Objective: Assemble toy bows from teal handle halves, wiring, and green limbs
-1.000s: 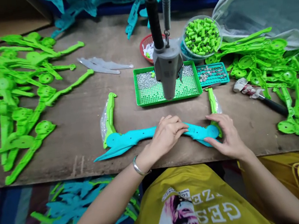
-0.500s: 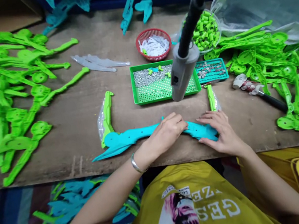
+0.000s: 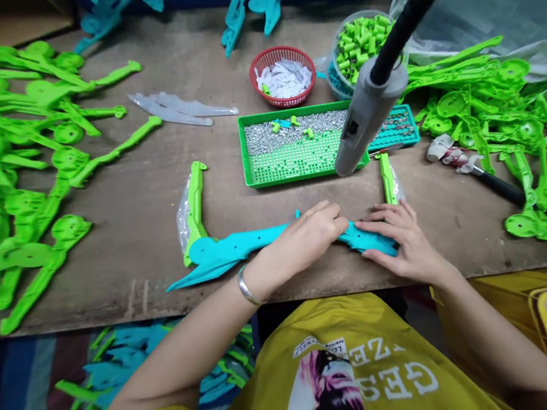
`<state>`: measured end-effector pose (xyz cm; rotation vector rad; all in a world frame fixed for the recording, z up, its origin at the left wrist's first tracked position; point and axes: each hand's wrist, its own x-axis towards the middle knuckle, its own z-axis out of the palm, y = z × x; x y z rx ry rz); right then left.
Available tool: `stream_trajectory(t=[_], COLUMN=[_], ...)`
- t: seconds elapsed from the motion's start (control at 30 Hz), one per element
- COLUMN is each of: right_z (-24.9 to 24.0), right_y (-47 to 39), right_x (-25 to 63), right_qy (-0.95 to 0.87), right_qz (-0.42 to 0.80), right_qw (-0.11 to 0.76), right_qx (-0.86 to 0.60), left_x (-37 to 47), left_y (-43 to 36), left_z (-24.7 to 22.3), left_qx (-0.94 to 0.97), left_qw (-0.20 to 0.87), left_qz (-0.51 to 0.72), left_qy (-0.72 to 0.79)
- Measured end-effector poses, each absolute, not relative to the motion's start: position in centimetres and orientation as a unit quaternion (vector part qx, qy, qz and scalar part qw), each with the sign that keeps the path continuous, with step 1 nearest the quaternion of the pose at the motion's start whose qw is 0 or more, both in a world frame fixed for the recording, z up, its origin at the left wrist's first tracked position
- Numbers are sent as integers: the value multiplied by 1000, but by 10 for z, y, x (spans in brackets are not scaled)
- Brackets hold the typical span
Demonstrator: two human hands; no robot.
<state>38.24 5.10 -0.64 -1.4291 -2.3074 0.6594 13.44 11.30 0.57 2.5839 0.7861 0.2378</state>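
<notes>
A long blue plastic piece [image 3: 258, 238] lies near the table's front edge, joined at its ends to a green arm [image 3: 196, 202] on the left and a green arm [image 3: 387, 178] on the right. Clear blades show beside both green arms. My left hand [image 3: 314, 230] is closed over the middle of the blue piece; whatever its fingertips pinch is hidden beneath them. My right hand [image 3: 401, 235] rests on the right end of the blue piece, thumb and fingers spread apart around it.
A grey electric screwdriver [image 3: 367, 115] hangs over a green tray [image 3: 300, 176] of screws. Behind stand a red basket [image 3: 287, 101] and a tub of green caps [image 3: 365, 41]. Green parts [image 3: 54, 163] are piled left, others [image 3: 520, 125] right, beside a hammer [image 3: 498, 187].
The hanging screwdriver has swung to the right and tilted more. My left hand has shifted slightly right along the blue piece. My right hand has barely moved.
</notes>
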Motion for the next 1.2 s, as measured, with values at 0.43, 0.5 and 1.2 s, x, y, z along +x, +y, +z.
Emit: stream_trajectory(t=[0.43, 0.5, 1.2], right_z=[-9, -9, 8], right_y=[51, 51, 125], right_x=[383, 383, 320], right_qy=[-813, -813, -870], right_qz=[231, 233, 334], right_qw=[171, 168, 13], right_qx=[-506, -507, -362], left_x=[136, 137, 163], left_y=[74, 68, 25], left_z=[-19, -22, -34], left_qx=[895, 885, 807], left_qw=[113, 80, -33], left_qz=[218, 221, 281], left_qy=[373, 402, 518])
